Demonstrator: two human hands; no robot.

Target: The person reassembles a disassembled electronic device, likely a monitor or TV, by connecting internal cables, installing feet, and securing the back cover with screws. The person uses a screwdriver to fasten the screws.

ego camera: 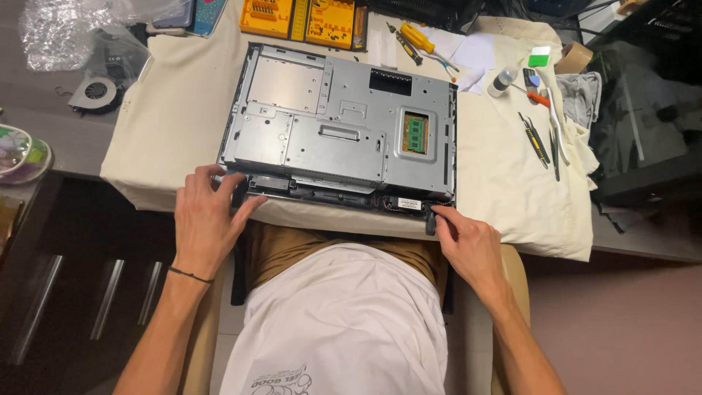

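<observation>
The opened device, a grey metal chassis (340, 121), lay flat on a cream cloth (504, 175) over the table, its near edge at the person's lap. The left hand (205, 219) rested with fingers spread on the near left corner, gripping nothing. The right hand (468, 241) pinched the black near right corner. The chassis looked rigid, fairly heavy and sharp-edged, with its exposed green memory board (415, 134) fragile; the edges seemed safest to hold.
</observation>
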